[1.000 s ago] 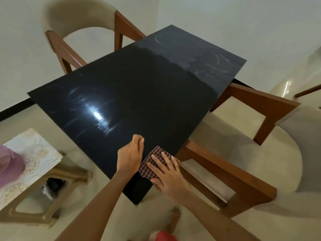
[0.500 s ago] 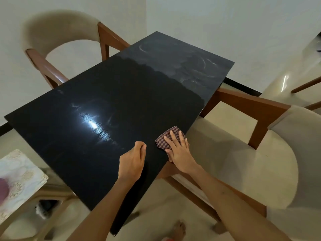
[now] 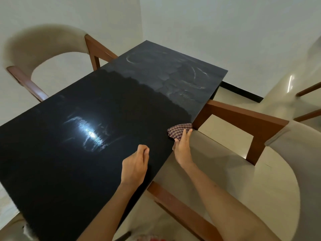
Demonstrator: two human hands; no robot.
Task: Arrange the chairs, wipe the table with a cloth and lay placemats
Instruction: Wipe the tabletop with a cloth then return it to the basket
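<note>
Beige padding is curving over the back of the left chair [image 3: 43, 44], whose wooden arms are reaching in at the table's far left edge. Black and glossy, the table [image 3: 78, 162] is catching a bright glare near its middle, while its far end is looking duller and smeared with pale arcs. Over the near right part of the top, the left hand [image 3: 134, 166] is hovering or resting with its fingers curled in on themselves, grasping nothing. Just right of it, at the table's right edge, the right hand [image 3: 182, 146] is pressing the cloth [image 3: 178, 130] down with fairly straight fingers, the checked fabric bunching beyond the fingertips and lying right on the rim. Beside that edge the right chair [image 3: 243, 180] is standing, its beige seat partly tucked below the tabletop.
</note>
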